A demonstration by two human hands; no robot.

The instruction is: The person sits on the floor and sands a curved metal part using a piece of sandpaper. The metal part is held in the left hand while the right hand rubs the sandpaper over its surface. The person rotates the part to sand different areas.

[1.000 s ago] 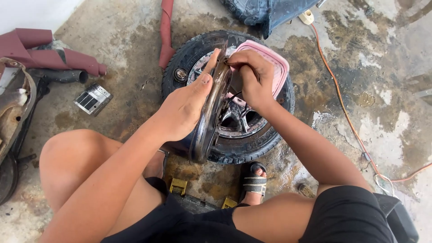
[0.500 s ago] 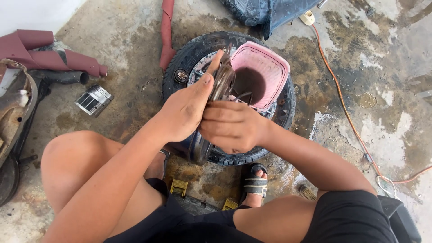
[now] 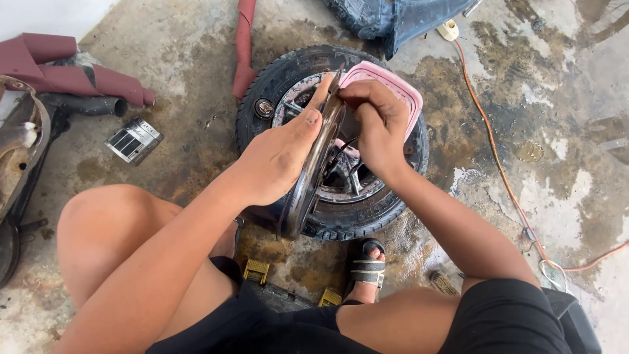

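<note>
I sit over a small black tyre [image 3: 275, 78] on its wheel, lying flat on the concrete. My left hand [image 3: 278, 157] holds a dark, dirty metal disc [image 3: 308, 190] upright on its edge above the wheel, palm flat against its left face. My right hand [image 3: 377, 128] is curled at the disc's right face near the top, fingers closed on something I cannot make out. A pink plastic basin [image 3: 403, 88] rests on the far side of the wheel, mostly hidden behind my right hand.
An orange cable [image 3: 498, 164] runs down the stained, wet floor at the right. A small silver box [image 3: 133, 139] and dark red rolled cloth [image 3: 78, 72] lie at the left, beside rusty metal parts [image 3: 19, 151]. My sandalled foot [image 3: 367, 269] sits under the tyre.
My right hand has risen from the disc's lower middle back to its upper edge, covering most of the pink basin again. My left hand keeps the disc upright.
</note>
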